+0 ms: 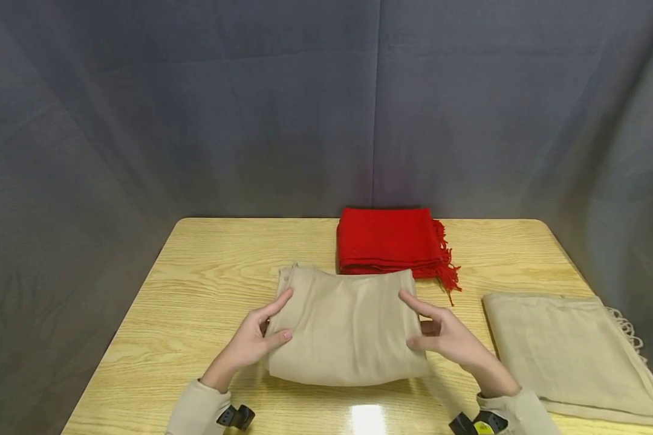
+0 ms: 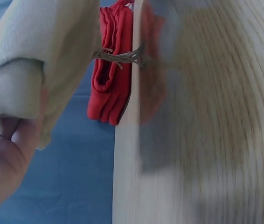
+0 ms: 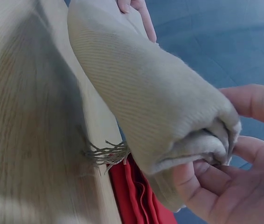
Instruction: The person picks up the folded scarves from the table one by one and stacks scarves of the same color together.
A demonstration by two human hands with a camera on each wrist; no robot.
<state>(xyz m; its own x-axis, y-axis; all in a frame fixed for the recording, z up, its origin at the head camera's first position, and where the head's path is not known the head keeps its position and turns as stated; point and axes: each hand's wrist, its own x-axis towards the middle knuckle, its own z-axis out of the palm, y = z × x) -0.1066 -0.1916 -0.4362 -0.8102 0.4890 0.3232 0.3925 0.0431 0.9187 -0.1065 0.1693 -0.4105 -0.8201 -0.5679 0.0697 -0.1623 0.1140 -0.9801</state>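
A folded beige scarf (image 1: pixel 348 329) is held up over the near middle of the table between both hands. My left hand (image 1: pixel 253 338) grips its left end, thumb on the near face and other fingers partly hidden behind the cloth. At the opposite end my right hand (image 1: pixel 448 335) holds it, with fingers around the edge. In the right wrist view the folded layers of the scarf (image 3: pixel 169 98) show at that end, and its twisted fringe (image 3: pixel 107 153) hangs down toward the tabletop. The left wrist view shows the scarf (image 2: pixel 71 42) raised above the wood.
A folded red scarf (image 1: pixel 386 238) with a fringe on its right side lies behind the held one. To the right, another folded beige scarf (image 1: pixel 571 350) lies flat near the table's edge. Grey curtains (image 1: pixel 305 121) surround the wooden table (image 1: pixel 185 302).
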